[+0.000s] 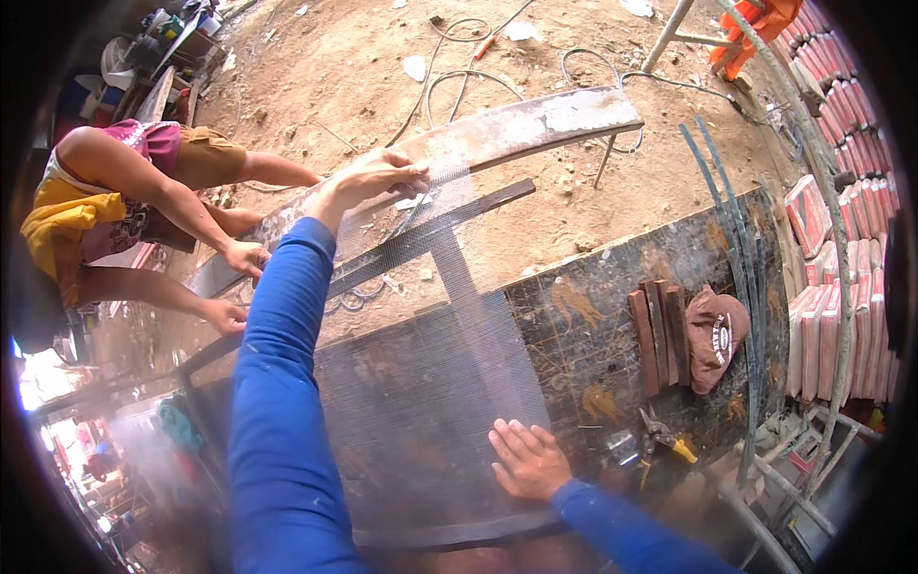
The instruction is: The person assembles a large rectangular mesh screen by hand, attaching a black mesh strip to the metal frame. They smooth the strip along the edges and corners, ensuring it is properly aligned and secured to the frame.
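Sheet of fine grey mesh [421,368]: blue-sleeved left hand [375,179], upper centre, pinching edge; blue-sleeved right hand [529,462], lower centre, flat on it, unclenched.

The person's blue fabric left sleeve [282,402] is hiding part of the fine grey wire mesh sheet [421,373], whose near edge is blurring. The picture's top edge is cutting off the orange cloth [773,21]; its right rim is cropping the stacked red-and-white sacks [824,344]. A crumpled teal thing [179,426] is blurring beyond identification.
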Motion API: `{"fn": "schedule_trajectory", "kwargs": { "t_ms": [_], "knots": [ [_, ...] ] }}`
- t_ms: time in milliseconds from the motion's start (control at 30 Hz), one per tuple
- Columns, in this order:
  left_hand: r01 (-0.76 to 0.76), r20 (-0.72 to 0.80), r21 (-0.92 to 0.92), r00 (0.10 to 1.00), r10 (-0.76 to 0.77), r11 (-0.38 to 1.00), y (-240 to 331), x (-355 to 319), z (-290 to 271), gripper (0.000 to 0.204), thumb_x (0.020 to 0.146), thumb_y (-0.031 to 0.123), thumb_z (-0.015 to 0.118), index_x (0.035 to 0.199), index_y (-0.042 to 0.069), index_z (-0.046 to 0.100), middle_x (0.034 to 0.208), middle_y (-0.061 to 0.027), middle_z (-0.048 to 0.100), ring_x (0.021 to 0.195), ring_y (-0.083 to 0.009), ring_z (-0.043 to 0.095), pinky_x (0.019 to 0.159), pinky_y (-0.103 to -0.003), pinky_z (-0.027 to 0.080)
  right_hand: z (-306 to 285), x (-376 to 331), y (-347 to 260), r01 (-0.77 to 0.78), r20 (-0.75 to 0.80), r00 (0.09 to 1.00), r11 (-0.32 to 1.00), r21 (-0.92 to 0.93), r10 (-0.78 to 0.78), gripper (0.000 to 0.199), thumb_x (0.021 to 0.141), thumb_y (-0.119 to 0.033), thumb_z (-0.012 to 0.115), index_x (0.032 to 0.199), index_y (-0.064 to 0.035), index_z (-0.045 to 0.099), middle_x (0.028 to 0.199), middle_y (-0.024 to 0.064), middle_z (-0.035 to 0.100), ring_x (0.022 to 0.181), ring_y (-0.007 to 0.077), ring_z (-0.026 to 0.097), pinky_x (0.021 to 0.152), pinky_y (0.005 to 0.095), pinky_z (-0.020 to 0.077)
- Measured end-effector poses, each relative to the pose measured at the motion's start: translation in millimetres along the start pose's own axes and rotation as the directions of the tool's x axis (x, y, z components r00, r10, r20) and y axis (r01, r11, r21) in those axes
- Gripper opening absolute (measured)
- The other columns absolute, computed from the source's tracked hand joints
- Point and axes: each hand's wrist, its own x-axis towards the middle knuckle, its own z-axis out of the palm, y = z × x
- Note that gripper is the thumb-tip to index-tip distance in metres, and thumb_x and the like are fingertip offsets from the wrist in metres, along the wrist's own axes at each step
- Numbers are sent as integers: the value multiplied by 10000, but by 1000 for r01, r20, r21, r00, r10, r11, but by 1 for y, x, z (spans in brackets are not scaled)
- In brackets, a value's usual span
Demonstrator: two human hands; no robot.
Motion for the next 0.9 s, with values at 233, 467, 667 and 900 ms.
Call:
{"fn": "schedule_trajectory", "kwargs": {
  "t_ms": [233, 467, 667, 900],
  "knots": [
    [-37, -99, -57, 995, 31, 998, -9, 4, 14, 482, 1105, 500, 807, 1133, 22, 855, 950, 25, 743, 907, -97, 622, 821, -320, 508, -2, 1, -1, 12, 0, 1000, 1000, 26, -12, 639, 1088, -460, 679, 1658, -173, 662, 1824, 38, 501, 1703, 215, 388, 1420, 466, 178],
    [-7, -171, 143, 985, 31, 990, 44, 0, 24, 443, 1117, 492, 787, 1083, 54, 847, 911, 37, 718, 866, -95, 596, 780, -319, 482, -1, 2, -2, 18, -4, 1000, 1000, 21, -17, 644, 1083, -460, 682, 1659, -173, 659, 1822, 35, 504, 1709, 219, 378, 1423, 471, 168],
    [-156, -167, -189, 978, 125, 969, 21, 23, 44, 399, 1129, 454, 782, 1006, 76, 821, 884, 83, 669, 845, -80, 553, 768, -307, 450, 2, 1, 0, 13, -4, 1000, 1000, 17, -13, 646, 1082, -461, 682, 1662, -178, 656, 1825, 34, 500, 1715, 220, 367, 1427, 472, 162],
    [-26, -112, 154, 993, 44, 988, 37, 21, 28, 417, 1150, 459, 752, 1245, 72, 872, 995, 26, 766, 874, -104, 624, 829, -328, 505, 5, 0, -1, 9, -3, 1000, 1000, 19, -9, 654, 1084, -472, 676, 1669, -179, 650, 1834, 36, 485, 1716, 217, 371, 1429, 473, 163]
  ]
}}
